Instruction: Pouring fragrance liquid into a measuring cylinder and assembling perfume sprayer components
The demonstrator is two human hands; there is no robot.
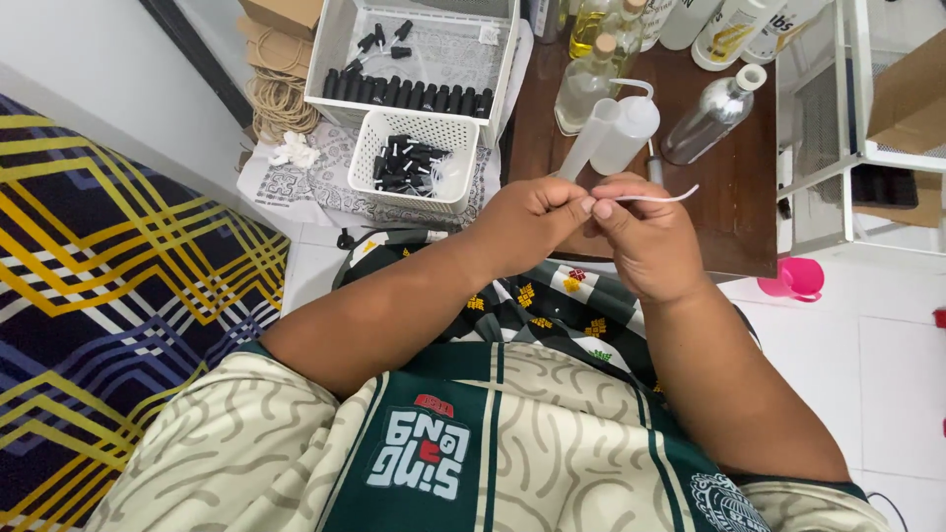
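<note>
The small white basket [414, 158] on the far left holds loose black caps, and the bigger tray [414, 49] behind it has a row of them. The left hand [527, 222] is closed on a clear tube [581, 148], and the right hand [645, 241] pinches a thin white straw [655, 199] just beside it. That straw looks bendy; I'd guess a hard push could kink it. Bottles [714, 113] crowd the brown table [739, 197] close behind, easy to knock over.
</note>
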